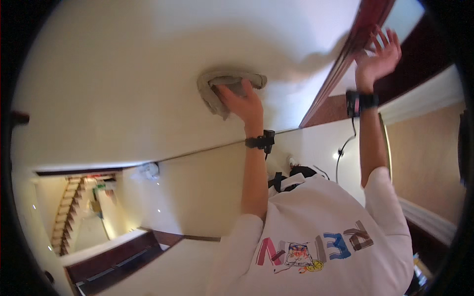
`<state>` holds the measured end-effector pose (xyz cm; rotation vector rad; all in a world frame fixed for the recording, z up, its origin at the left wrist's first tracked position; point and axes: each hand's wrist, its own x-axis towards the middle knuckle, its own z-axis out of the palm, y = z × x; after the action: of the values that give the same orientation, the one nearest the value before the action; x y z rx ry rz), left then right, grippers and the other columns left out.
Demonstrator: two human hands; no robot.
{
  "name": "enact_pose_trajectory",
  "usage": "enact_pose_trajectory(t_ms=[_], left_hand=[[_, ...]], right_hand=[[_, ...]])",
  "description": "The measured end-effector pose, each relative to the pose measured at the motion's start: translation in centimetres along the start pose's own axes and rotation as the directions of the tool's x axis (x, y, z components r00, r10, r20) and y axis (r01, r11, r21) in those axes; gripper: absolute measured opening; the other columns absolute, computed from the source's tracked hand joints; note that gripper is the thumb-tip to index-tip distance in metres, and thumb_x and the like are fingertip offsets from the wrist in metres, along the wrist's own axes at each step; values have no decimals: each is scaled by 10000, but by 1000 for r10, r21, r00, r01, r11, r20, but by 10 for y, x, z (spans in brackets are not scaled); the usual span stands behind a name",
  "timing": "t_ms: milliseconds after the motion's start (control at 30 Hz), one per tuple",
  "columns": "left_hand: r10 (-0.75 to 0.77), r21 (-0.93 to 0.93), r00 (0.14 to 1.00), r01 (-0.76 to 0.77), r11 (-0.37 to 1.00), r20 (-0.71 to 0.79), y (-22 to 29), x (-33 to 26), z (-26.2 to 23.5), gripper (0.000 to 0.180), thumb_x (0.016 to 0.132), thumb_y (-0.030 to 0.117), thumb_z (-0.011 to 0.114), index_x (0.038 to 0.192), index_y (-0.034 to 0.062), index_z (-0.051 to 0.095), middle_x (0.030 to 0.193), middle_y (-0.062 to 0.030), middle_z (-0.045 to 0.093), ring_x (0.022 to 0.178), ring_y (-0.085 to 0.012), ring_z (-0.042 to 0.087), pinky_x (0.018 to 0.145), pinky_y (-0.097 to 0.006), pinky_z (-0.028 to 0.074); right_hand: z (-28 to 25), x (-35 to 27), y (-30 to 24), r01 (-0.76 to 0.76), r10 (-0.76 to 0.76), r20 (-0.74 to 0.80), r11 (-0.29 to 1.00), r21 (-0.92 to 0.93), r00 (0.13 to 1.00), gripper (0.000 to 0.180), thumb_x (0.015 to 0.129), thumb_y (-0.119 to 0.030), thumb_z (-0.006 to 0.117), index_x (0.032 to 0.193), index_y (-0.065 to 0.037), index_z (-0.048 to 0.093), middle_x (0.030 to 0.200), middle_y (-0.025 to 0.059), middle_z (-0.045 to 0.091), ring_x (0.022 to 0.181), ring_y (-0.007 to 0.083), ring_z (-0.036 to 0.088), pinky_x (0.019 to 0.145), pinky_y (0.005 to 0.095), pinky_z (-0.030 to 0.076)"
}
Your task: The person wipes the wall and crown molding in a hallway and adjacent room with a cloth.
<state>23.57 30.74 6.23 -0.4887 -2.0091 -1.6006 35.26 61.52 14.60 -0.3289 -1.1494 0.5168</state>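
Observation:
A folded grey cloth [210, 93] lies flat against a pale wall [138, 74]. My left hand [245, 104] presses on it, with the thumb and fingers spread over the cloth and some fingertips tucked into its fold. Up on the right, my right hand [379, 58] is raised with its fingers apart and nothing in it. It is beside a dark reddish-brown door frame [340, 64]; whether it touches the frame I cannot tell.
Black straps with small devices [266, 141] circle both wrists, and a cable [351, 135] hangs from the right one. A staircase [66, 212] shows at the lower left. A pale bag-like item [149, 170] lies by the wall's base.

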Motion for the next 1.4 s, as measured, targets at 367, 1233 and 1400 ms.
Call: enact_pose_trajectory(t_ms=[367,1233,1400], left_hand=[[-287,-203,958,276,939,-21,0,-47,-86,652,1048,328,631,1482,-114,430,1207,-214,670,997,-261,638,894,-366,507],[-309,475,919,164,864,245,-81,-157,-147,224,942,244,712,1080,68,731,1022,-121,628,1044,-320,615,878,-437,556],[-279,398,902,136,907,329,-90,-142,-138,271,950,275,714,1115,60,729,1056,-144,653,1052,-342,625,901,-452,546]], right_hand=[[-61,-191,-111,-555,303,927,821,-136,221,207,1088,-137,526,1163,-29,685,1004,81,740,802,124,699,661,269,551],[-107,-445,-94,-722,253,680,-339,-604,-688,407,1107,-333,486,1440,-100,501,1391,78,593,1256,226,600,1052,360,525],[-69,-425,-103,-695,256,690,-530,-485,-677,473,1090,-427,431,1333,-64,611,1290,102,665,1129,259,662,943,394,587]])
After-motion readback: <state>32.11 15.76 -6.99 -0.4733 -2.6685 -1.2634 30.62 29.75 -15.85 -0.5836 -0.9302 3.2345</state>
